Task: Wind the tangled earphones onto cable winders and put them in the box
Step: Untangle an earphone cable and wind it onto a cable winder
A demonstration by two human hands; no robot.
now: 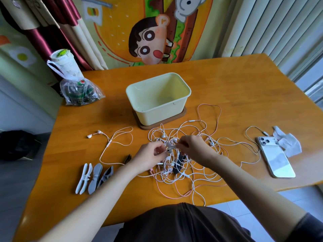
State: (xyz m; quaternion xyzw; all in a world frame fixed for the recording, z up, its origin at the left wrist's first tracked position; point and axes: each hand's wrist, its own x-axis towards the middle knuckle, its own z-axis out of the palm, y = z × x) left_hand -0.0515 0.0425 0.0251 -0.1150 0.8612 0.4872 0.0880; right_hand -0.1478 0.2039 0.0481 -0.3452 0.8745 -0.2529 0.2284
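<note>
- Pinching away over the heap: the left hand (150, 155) curls its fingers round a small grey winder (168, 148), held just above the tangled earphones (176, 173) so cable can feed straight up onto it.
- The right hand (193, 147) nips a white cable at the winder's edge, thumb against fingertips (which strand, I cannot tell).
- The tangle sits on the table (236, 95) just in front of the box (157, 116), a short carry once wound. The box looks empty, so the job seems barely begun.
- Three spare winders (95, 178) lie side by side near the left forearm, within easy reach.
- One earphone (111, 142) lies apart to the left, apparently freed from the knot.
</note>
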